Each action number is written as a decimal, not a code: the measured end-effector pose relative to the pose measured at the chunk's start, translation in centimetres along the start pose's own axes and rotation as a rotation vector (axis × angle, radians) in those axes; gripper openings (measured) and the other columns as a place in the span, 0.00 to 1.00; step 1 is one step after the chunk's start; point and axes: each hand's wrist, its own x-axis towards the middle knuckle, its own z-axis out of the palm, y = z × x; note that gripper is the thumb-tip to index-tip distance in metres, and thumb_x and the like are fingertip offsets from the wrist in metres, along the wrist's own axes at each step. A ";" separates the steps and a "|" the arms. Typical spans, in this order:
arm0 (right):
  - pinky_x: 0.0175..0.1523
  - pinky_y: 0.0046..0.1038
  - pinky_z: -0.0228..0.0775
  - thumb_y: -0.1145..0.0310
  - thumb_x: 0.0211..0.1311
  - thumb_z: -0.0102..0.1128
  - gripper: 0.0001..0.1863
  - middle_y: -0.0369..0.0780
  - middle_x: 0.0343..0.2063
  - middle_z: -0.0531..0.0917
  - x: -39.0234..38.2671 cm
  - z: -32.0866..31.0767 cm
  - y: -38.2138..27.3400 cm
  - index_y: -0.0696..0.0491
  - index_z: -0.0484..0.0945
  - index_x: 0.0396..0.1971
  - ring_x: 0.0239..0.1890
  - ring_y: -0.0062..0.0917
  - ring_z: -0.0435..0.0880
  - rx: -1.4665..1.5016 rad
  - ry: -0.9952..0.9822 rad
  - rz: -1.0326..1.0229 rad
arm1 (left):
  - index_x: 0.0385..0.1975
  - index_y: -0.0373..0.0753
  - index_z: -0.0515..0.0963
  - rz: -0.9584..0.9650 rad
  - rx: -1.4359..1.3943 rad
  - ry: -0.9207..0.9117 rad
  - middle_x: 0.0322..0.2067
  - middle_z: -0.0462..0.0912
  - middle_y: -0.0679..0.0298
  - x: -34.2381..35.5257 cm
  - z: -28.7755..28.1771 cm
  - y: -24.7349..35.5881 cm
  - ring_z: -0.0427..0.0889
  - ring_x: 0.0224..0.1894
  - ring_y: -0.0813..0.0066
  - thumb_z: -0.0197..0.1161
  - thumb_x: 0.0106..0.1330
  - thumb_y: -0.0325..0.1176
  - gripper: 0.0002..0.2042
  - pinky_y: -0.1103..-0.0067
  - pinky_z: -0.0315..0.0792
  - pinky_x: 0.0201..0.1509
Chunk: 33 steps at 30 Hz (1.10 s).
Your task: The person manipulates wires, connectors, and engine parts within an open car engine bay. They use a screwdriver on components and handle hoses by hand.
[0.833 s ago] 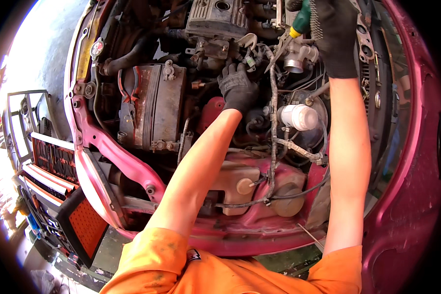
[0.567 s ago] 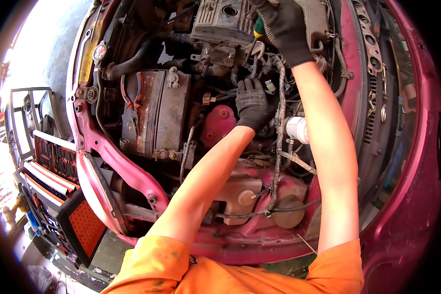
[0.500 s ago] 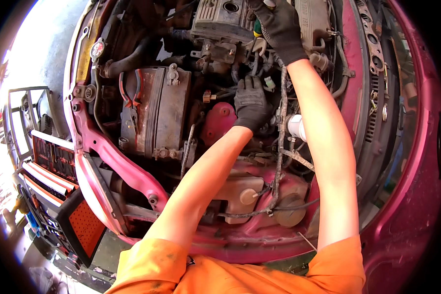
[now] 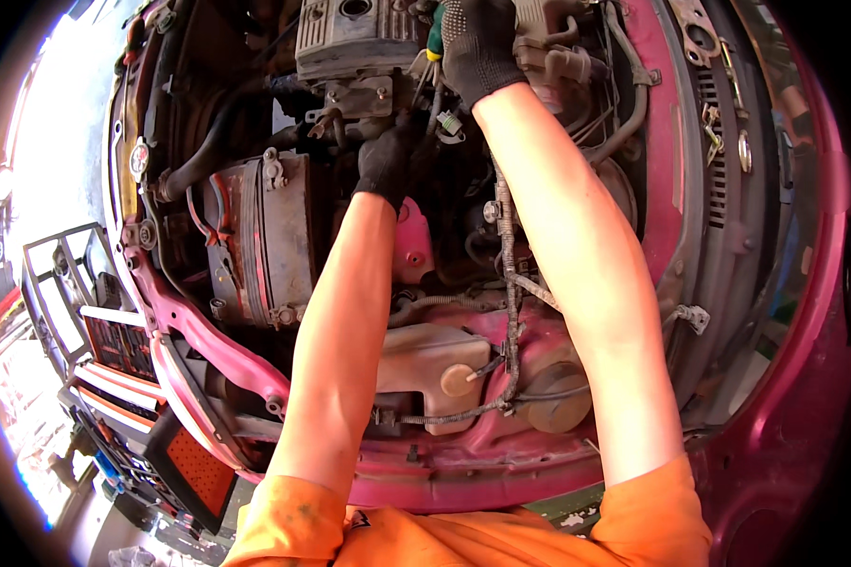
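Far, a green, yellow-collared screwdriver (image 4: 435, 38), the dotted black-gloved right hand (image 4: 480, 42) curling around it; left hand (image 4: 385, 159), grip impossible to tell.

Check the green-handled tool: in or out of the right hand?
In: the right hand is closed around the tool, its green handle partly showing.

We now see the left hand (image 4: 384, 163) reaching in past the left side of the pink mount (image 4: 412, 248), no longer its right; the right hand (image 4: 479, 49) and green-handled tool (image 4: 435, 42) have come beside the engine cover (image 4: 355, 45).
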 end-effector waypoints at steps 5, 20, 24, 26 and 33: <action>0.25 0.19 0.60 0.69 0.57 0.64 0.06 0.30 0.15 0.75 -1.2 -1.2 -0.9 0.51 0.79 0.23 0.17 0.14 0.70 -0.054 0.018 0.075 | 0.53 0.44 0.73 -0.130 0.059 0.062 0.33 0.85 0.51 1.9 2.5 -2.6 0.84 0.38 0.50 0.59 0.59 0.51 0.26 0.58 0.75 0.39; 0.51 0.38 0.73 0.62 0.48 0.63 0.21 0.41 0.41 0.82 -1.8 -3.4 -7.3 0.44 0.82 0.46 0.45 0.38 0.81 -1.953 -1.174 -0.482 | 0.31 0.30 0.82 -0.519 0.137 0.332 0.35 0.81 0.38 -1.4 1.8 9.3 0.80 0.44 0.40 0.49 0.62 0.63 0.34 0.58 0.73 0.47; 0.51 0.39 0.71 0.64 0.44 0.66 0.21 0.42 0.40 0.82 -1.7 0.8 -5.1 0.48 0.79 0.43 0.44 0.39 0.81 -2.537 -0.967 0.138 | 0.29 0.34 0.83 -0.604 0.064 0.399 0.32 0.81 0.39 -0.9 2.5 7.4 0.81 0.40 0.40 0.54 0.59 0.60 0.29 0.57 0.74 0.43; 0.50 0.39 0.71 0.64 0.44 0.66 0.19 0.42 0.38 0.83 0.3 -1.2 -4.8 0.49 0.79 0.40 0.43 0.38 0.81 -2.624 -1.051 0.026 | 0.27 0.39 0.83 -0.619 0.058 0.393 0.32 0.82 0.44 -0.2 3.1 6.2 0.82 0.37 0.45 0.60 0.51 0.50 0.19 0.57 0.74 0.41; 0.46 0.39 0.70 0.61 0.52 0.68 0.22 0.45 0.35 0.82 1.3 -3.9 -6.7 0.52 0.75 0.46 0.40 0.42 0.81 -2.225 -1.307 -0.190 | 0.25 0.41 0.83 -0.617 -0.085 0.441 0.29 0.83 0.48 -1.5 2.9 7.6 0.82 0.34 0.46 0.62 0.50 0.49 0.16 0.58 0.75 0.39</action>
